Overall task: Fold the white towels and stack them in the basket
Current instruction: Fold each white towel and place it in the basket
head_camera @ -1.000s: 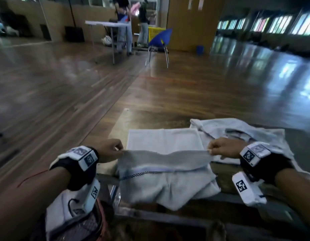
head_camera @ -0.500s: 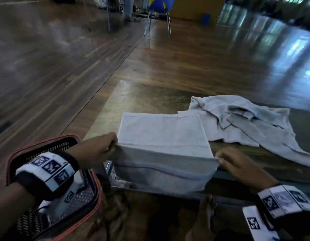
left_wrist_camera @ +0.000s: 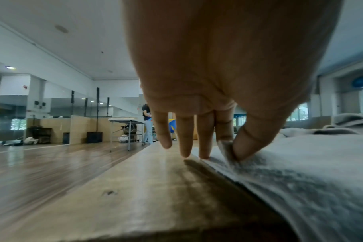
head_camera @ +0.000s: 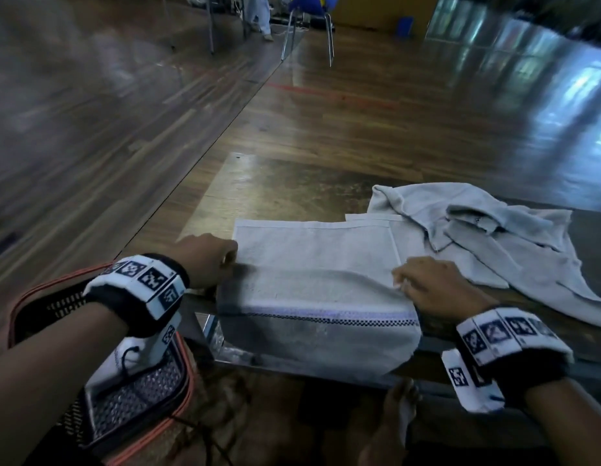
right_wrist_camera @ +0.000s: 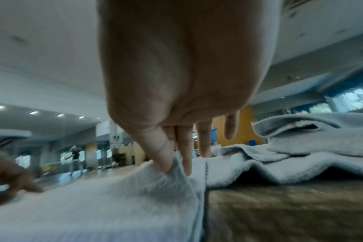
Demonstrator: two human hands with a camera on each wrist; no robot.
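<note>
Towel (head_camera: 312,264) at 6 o'clock on surface (head_camera: 275,186), near half hanging over the edge. Left hand (head_camera: 205,260) and right hand (head_camera: 427,284) pinch opposite side edges, probably to carry the fold over square. Basket (head_camera: 33,297) at 8 o'clock.

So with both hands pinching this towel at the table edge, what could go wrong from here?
1. Much of the towel hangs over the table edge; if either grip loosens, it may slide off.
2. The left hand and right hand each pinch only the edge, so the fold could land skewed.
3. The crumpled towels overlap its right side and may get dragged along.
</note>
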